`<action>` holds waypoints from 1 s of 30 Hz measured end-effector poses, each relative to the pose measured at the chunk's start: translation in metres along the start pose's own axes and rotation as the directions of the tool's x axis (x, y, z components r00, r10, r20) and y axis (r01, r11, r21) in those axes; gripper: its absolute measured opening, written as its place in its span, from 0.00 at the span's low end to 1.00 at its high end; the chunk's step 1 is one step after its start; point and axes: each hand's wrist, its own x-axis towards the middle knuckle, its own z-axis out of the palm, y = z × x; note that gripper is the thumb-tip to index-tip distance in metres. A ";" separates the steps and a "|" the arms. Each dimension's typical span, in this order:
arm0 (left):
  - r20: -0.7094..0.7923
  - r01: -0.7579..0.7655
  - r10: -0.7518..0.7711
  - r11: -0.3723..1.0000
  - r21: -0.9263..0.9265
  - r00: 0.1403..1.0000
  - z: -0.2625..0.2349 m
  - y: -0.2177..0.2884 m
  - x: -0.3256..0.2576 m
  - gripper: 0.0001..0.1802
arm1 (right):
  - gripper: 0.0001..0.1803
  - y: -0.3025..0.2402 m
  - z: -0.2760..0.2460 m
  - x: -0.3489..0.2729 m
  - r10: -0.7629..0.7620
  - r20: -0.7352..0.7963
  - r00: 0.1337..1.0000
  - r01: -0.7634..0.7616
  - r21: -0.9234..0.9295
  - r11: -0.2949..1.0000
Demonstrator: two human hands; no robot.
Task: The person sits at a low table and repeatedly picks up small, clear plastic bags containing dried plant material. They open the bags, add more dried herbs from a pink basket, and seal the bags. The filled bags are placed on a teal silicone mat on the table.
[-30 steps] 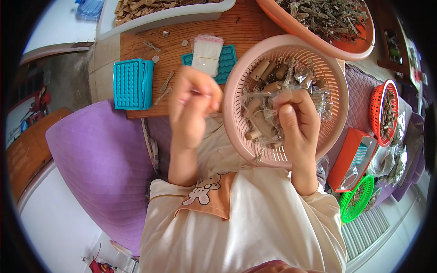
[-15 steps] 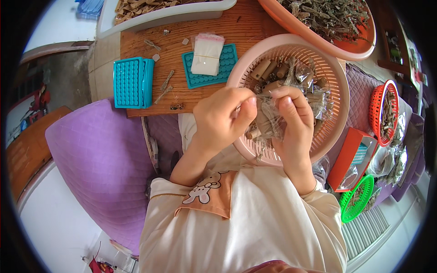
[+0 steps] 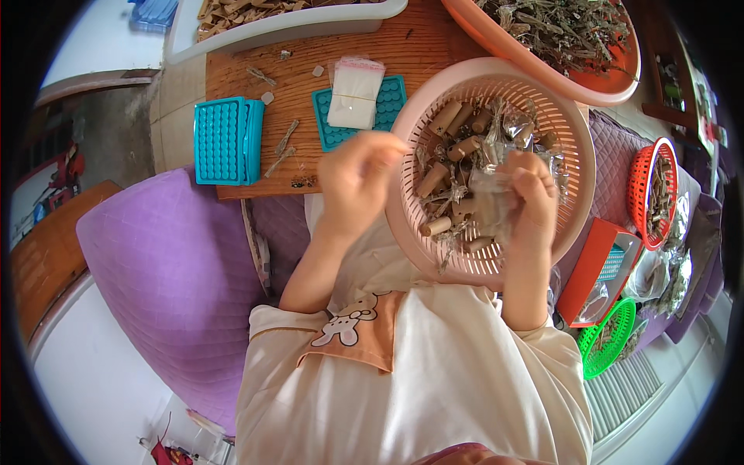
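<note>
Head view: the left hand sits at centre frame, just over the left rim of the pink slotted basket. Its fingers are curled in and pinched together at the tips; whatever they pinch is too small to make out, and it may be nothing at all. The right hand is right of centre, over the inside of the basket, its fingers closed on a small clear plastic bag that hangs below the knuckles. What is inside the bag cannot be read through the film. The basket holds short brown cylinders mixed with dried stalks and more crumpled clear bags; the hands cover part of the heap.

Above the left hand, on the wooden board, a stack of empty clear bags lies on a teal tray. A second teal tray lies at upper left. At the top edge, a white tray and an orange bowl of dried stalks are cut off. At right, a red basket and a green basket are bent by the lens, their contents unclear.
</note>
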 end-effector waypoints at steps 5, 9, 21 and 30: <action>-0.112 0.237 -0.325 0.847 -0.477 0.939 -0.031 -0.044 0.019 0.21 | 0.06 -0.030 -0.052 0.007 -0.403 -0.147 0.903 0.110 -0.829 0.549; -0.237 0.368 -0.460 0.864 -0.344 0.856 -0.035 -0.069 0.033 0.20 | 0.10 -0.038 -0.034 -0.003 -0.736 0.105 0.668 0.024 -0.992 -0.120; -0.357 0.448 -0.319 0.810 0.379 0.878 -0.031 -0.095 0.057 0.22 | 0.11 0.012 -0.011 -0.026 0.136 0.447 0.884 0.466 -0.820 -0.332; -0.233 0.444 -0.379 0.722 0.532 0.896 -0.036 -0.102 0.065 0.18 | 0.10 -0.014 -0.011 -0.024 -0.022 0.255 0.967 0.250 -0.920 0.302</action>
